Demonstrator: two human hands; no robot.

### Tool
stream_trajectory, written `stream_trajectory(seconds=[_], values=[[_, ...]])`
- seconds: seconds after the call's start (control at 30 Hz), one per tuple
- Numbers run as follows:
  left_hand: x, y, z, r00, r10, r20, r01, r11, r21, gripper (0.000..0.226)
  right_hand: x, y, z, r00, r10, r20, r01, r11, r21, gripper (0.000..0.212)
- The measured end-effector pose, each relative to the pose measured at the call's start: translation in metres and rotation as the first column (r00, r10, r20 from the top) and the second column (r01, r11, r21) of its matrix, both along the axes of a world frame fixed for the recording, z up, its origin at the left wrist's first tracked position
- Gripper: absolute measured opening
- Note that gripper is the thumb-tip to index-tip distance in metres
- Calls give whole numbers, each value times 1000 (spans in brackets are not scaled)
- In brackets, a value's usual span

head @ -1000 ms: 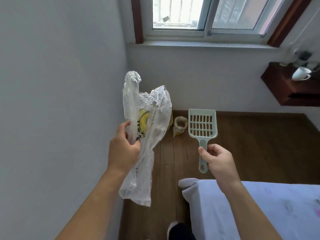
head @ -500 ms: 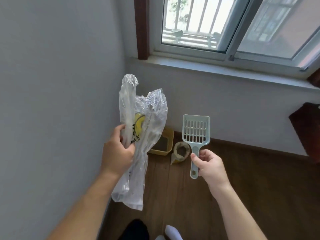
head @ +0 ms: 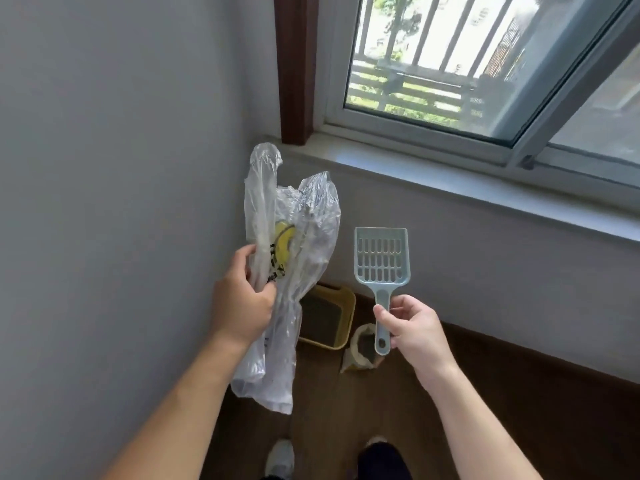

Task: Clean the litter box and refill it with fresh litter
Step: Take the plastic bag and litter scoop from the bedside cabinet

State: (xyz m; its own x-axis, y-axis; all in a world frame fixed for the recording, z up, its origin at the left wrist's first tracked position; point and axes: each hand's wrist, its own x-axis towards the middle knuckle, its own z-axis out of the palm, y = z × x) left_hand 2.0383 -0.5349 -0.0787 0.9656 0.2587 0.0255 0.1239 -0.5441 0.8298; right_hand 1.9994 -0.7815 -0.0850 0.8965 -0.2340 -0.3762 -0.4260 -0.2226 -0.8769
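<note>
Bright daylight from window (head: 450, 64); wide-angle edge distortion.

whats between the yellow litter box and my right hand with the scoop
In the head view, an open sack of litter stands on the floor beside the litter box, partly behind the scoop the right hand grips.

Far right, a sliding window (head: 450, 64) in a pale frame, with white bars (head: 420, 36) and greenery bright beyond the glass. A dark wood trim strip (head: 294, 64) runs up its left edge (reddish brown, upright). Below it, a pale sill (head: 450, 183). A grey wall (head: 104, 168) fills the left. Nearer, brown plank floor (head: 485, 417), with a dark baseboard (head: 519, 356) along the far wall.
</note>
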Motion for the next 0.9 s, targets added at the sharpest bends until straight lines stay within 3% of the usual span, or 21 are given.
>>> stream_trajectory(seconds=[0.2, 0.4, 0.63, 0.9], values=[[32, -29, -47, 986, 167, -18, -166, 985, 48, 57, 73, -23, -53, 983, 179, -51, -178, 984, 20, 9], [55, -49, -139, 947, 321, -33, -317, 945, 84, 61, 128, -42, -142, 933, 339, -120, -337, 941, 33, 11], [80, -53, -320, 938, 337, -78, -339, 941, -17, 67, 169, -39, -317, 920, 348, -181, -350, 936, 21, 20], [110, -41, -556, 946, 303, -118, -317, 939, -130, 64, 195, -15, -556, 951, 285, -124, -286, 958, 11, 6]])
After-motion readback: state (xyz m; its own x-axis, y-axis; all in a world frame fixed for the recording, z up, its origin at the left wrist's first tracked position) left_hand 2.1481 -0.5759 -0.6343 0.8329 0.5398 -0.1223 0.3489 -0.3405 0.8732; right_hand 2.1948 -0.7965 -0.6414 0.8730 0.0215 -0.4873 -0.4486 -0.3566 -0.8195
